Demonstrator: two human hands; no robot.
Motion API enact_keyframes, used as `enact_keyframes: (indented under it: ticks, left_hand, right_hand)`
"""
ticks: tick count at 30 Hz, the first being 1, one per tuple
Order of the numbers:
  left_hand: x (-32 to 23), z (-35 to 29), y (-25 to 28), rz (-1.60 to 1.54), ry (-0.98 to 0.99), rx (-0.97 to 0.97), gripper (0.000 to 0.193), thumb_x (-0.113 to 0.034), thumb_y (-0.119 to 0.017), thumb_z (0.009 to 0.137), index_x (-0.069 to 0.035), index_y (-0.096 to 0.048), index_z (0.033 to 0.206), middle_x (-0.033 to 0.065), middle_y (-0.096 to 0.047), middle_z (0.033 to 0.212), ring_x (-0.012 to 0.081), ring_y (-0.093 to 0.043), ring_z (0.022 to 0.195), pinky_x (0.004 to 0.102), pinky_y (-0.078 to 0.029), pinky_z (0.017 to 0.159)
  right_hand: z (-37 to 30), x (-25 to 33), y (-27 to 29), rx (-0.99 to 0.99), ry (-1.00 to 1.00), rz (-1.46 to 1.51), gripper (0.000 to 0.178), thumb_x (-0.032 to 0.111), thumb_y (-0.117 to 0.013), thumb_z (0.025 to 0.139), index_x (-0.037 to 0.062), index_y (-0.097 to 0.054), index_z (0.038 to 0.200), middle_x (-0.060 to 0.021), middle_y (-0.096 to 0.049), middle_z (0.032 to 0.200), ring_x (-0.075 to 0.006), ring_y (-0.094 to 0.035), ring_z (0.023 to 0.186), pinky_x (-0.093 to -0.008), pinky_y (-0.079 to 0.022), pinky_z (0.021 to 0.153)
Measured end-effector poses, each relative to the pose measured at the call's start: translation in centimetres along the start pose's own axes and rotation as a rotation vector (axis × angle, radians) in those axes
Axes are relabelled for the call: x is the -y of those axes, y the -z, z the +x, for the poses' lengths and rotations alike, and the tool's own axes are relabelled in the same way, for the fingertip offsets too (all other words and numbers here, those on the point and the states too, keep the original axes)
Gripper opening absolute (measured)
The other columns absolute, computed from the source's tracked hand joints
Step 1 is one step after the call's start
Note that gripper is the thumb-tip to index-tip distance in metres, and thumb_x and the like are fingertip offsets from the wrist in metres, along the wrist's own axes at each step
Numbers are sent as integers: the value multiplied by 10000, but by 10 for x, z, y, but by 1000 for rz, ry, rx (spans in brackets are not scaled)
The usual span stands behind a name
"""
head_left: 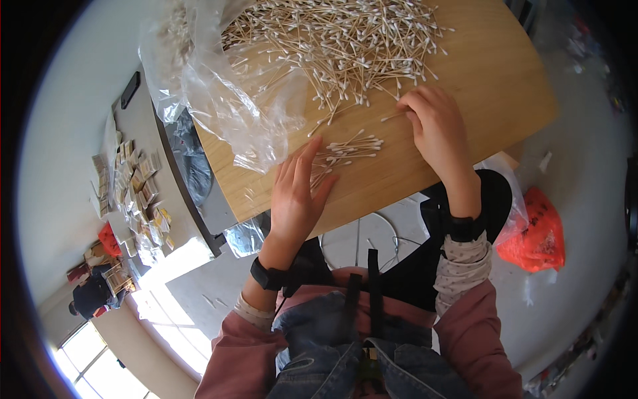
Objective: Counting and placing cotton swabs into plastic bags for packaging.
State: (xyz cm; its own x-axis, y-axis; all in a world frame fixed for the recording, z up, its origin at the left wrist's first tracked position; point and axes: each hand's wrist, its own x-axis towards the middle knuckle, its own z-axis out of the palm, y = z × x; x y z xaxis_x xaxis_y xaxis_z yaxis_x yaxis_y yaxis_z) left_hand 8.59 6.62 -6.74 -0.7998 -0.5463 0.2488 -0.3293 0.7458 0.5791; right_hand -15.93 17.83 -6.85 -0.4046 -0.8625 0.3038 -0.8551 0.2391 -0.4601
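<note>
A large heap of cotton swabs with wooden sticks and white tips is spread over the far part of the wooden table. Nearer to me lies a small bunch of cotton swabs, roughly lined up. My left hand rests at the left end of this bunch, thumb and fingers apart, with some stick ends between them. To the right, my right hand has its fingers curled in a pinch. A single cotton swab sticks out leftward from its fingertips.
A crumpled clear plastic bag covers the table's left side, close to my left hand. Farther left, a grey table carries a dark phone and many small packs. A red plastic bag sits low on the right. Another person is far left.
</note>
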Motion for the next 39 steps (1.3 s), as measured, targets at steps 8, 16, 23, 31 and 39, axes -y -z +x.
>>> enact_keyframes:
  ticks: [8, 16, 23, 31, 39]
  left_hand:
    - [10, 2, 4, -2, -20, 1, 515, -53, -814, 777, -44, -639, 1261, 129, -692, 1202, 303, -651, 1111, 407, -492, 943]
    - [16, -1, 6, 44, -74, -68, 292, -16, -807, 760, -40, -708, 1034, 82, -735, 1090, 283, -681, 1022, 392, -522, 874]
    - [18, -2, 4, 2, -69, -117, 176, 25, -791, 761, -33, -717, 910, 80, -746, 985, 273, -686, 886, 360, -541, 787]
    - [21, -18, 23, 54, 12, -66, 155, 64, -779, 781, -12, -722, 903, 105, -759, 976, 270, -705, 889, 352, -554, 803]
    - [3, -18, 4, -5, -139, -49, 182, 52, -759, 755, -20, -699, 911, 77, -730, 971, 271, -671, 847, 373, -548, 750]
  right_hand:
    - [12, 44, -41, 32, 139, 339, 108, -12, -684, 837, 42, -663, 928, -79, -647, 925, -309, -602, 924, -420, -480, 849]
    - [-10, 39, -34, 53, 166, 366, 195, 16, -761, 798, 30, -704, 984, -65, -658, 930, -288, -607, 919, -401, -494, 820]
    - [-16, 35, -33, 20, 204, 380, 148, -39, -749, 780, 5, -706, 914, -72, -652, 914, -281, -608, 894, -391, -505, 781]
    - [-17, 18, -19, 35, 169, 332, 124, -37, -743, 808, 8, -691, 911, -73, -637, 903, -274, -618, 898, -376, -509, 765]
    - [-8, 34, -35, -30, 188, 354, 115, -39, -714, 815, 31, -698, 904, -68, -663, 902, -282, -623, 894, -391, -504, 787]
